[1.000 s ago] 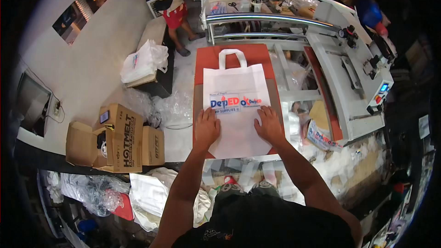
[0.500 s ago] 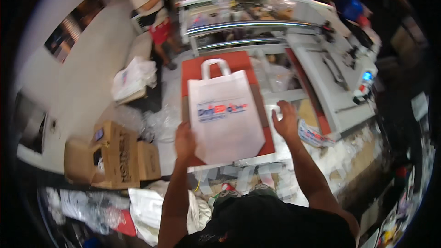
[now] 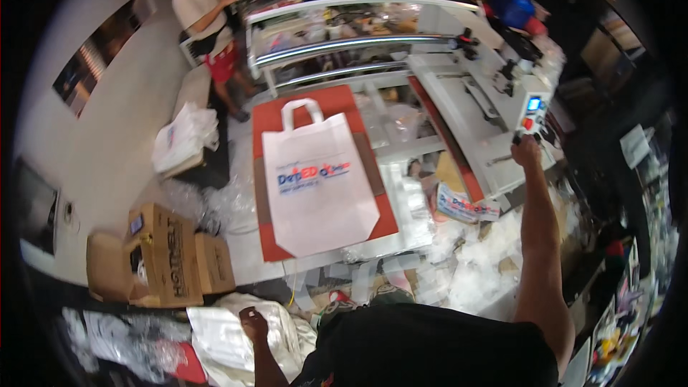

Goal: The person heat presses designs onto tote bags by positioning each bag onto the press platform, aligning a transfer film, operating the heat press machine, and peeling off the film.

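Note:
A white non-woven tote bag (image 3: 322, 211) with blue and red print lies flat on the red pad (image 3: 387, 233) of a heat press, its handle loop pointing away from me. My right hand (image 3: 527, 152) reaches forward to the press's control box (image 3: 532, 97), which has a lit blue screen and a red button. Its fingers are closed around a black handle (image 3: 518, 137) below that button, mostly hidden by the hand. My left hand (image 3: 254, 322) hangs low with curled fingers, above a heap of white bags (image 3: 215, 333), nothing visible in it.
The raised press plate (image 3: 466, 107) stands right of the pad. Cardboard boxes (image 3: 175, 258) and crumpled clear plastic (image 3: 190, 201) lie at left. A folded white stack (image 3: 186, 140) rests on a bench. Another person (image 3: 204, 14) stands at the far left. A printed sheet (image 3: 462, 204) lies near the plate.
My right hand has gone from beside the bag out to the control box. My left hand has left the bag's lower left edge and dropped toward me. The view has shifted rightward.

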Motion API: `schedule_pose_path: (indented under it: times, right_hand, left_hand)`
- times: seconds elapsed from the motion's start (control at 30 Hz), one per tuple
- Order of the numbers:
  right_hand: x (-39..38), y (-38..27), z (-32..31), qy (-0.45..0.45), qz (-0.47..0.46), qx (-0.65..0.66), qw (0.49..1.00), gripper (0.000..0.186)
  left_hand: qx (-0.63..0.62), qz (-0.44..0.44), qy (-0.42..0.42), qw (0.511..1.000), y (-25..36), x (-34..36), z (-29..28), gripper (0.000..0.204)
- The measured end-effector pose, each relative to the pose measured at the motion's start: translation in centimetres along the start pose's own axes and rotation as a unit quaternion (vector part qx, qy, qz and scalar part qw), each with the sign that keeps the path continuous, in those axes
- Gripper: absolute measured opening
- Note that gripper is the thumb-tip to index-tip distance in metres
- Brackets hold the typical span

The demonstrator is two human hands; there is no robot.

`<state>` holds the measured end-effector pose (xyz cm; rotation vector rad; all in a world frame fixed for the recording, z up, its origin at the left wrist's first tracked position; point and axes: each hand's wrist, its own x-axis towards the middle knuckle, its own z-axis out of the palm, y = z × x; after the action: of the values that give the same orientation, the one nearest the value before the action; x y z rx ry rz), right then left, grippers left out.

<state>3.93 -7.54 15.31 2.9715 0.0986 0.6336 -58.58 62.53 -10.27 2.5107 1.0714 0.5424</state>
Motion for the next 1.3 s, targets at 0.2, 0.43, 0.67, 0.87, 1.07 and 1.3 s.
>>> schedule_pose_path:
  times: [0.2,0.43,0.67,0.87,1.07,1.3]
  right_hand:
    - [-2.9,-5.5,-3.6,0.043,-0.051,0.101,0.993,0.023]
    - [-6.7,-13.1,-9.6,-0.031,-0.275,0.344,0.897,0.033]
    - [-7.4,-19.7,-10.0,-0.067,-0.372,0.399,0.835,0.033]
    - [-10.1,-29.0,-10.6,-0.033,-0.453,0.471,0.756,0.030]
    - [-12.5,-36.1,-12.3,-0.047,-0.485,0.481,0.729,0.037]
    - [-15.2,-38.1,-14.1,0.003,-0.469,0.500,0.728,0.044]
  left_hand:
    - [0.045,-0.171,-0.197,0.964,-2.6,-11.3,2.3,0.023]
    - [0.101,-0.076,-0.333,0.934,0.2,-15.0,8.0,0.029]
    - [-0.051,-0.031,-0.154,0.986,12.4,-16.0,9.2,0.023]
    - [-0.068,-0.108,-0.108,0.986,16.8,-23.0,8.6,0.015]
    - [-0.059,-0.106,-0.100,0.988,13.9,-33.5,8.5,0.019]
    - [-0.005,-0.248,-0.249,0.936,12.6,-42.1,6.3,0.030]
